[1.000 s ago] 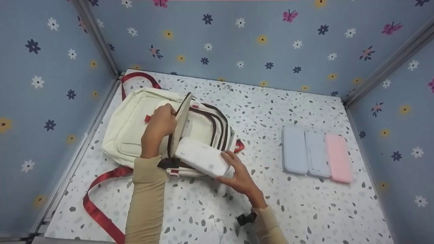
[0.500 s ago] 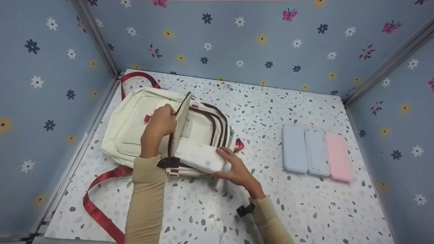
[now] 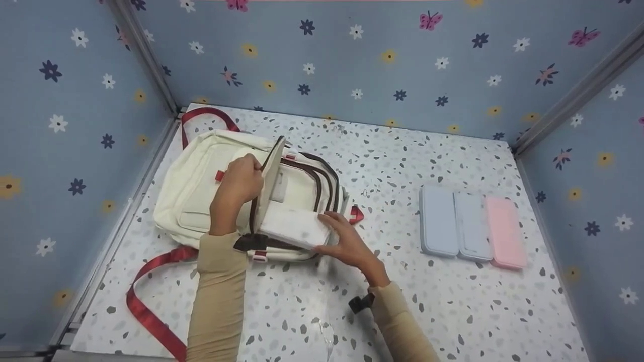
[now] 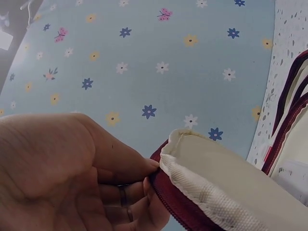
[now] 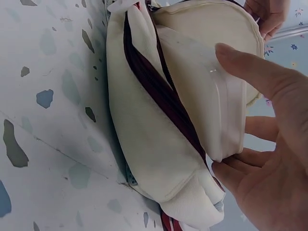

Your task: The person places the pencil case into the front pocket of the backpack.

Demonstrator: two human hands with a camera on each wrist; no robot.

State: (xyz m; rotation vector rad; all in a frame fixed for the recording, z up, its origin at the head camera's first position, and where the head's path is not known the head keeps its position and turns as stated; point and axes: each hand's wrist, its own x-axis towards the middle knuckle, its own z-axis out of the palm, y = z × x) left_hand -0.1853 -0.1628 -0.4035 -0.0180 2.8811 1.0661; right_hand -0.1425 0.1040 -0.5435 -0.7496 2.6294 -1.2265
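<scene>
A cream backpack [image 3: 191, 186] with dark red zips lies on its back at the table's left, its front pocket unzipped. My left hand [image 3: 238, 186] pinches the edge of the pocket flap [image 4: 226, 178] between thumb and fingers and holds it upright. A white pencil case [image 3: 294, 225] sits partly inside the pocket, its far end hidden by the flap. With thumb on one side and fingers on the other, my right hand [image 3: 347, 241] grips the near end of this case, as the right wrist view also shows.
Two light blue cases [image 3: 438, 221] and a pink case [image 3: 505, 232] lie side by side at the right of the speckled table [image 3: 392, 176]. A red strap [image 3: 151, 322] trails from the bag towards the front edge. Flower-patterned walls [image 3: 332, 55] enclose the back and sides.
My right hand has pushed the white pencil case left and slightly away, further into the pocket. The left hand holds the flap in the same place.
</scene>
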